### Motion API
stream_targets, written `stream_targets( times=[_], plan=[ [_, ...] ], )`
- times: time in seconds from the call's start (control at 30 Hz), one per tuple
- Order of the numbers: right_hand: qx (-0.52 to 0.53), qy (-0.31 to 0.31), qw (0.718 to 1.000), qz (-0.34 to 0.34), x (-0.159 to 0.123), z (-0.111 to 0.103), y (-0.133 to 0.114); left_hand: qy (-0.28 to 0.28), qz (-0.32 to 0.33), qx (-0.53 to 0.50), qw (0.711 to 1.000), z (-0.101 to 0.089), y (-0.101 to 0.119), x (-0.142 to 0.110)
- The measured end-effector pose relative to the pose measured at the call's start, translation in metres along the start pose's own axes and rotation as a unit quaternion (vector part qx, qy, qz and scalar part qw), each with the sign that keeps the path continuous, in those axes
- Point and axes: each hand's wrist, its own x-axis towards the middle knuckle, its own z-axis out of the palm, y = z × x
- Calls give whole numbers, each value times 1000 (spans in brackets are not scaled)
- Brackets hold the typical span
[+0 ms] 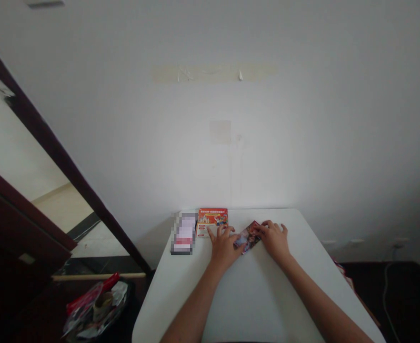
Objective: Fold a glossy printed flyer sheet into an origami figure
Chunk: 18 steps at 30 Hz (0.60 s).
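Observation:
On the white table [253, 295] lies a small colourful printed paper [247, 237], reddish and set at an angle. My left hand [223, 245] rests flat beside its left end, fingers spread and open, touching the paper's edge. My right hand [275, 238] lies on its right end, fingers stretched out and pressing on it. Behind my left hand lies an orange and red printed leaflet [212, 219].
A phone-like object [184, 233] lies at the table's far left corner. The table stands against a white wall [231, 119]. On the floor at the left sits a bag of rubbish [95, 305] by a dark door frame [53, 147].

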Motion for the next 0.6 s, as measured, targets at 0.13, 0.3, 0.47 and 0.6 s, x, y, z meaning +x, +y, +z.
stream_targets(
  times=[0.13, 0.3, 0.47, 0.6],
  plan=[
    [20, -13, 999, -44, 13, 1, 7, -7, 13, -3, 1000, 1, 2, -2],
    [46, -15, 996, -72, 23, 7, 13, -24, 21, -1, 999, 1, 7, -3],
    [46, -12, 995, -82, 28, 9, 14, -44, 46, -37, 997, -2, 11, -5],
    [46, -20, 994, -99, 28, 9, 13, -48, 61, -62, 995, 1, 11, -3]
  ],
)
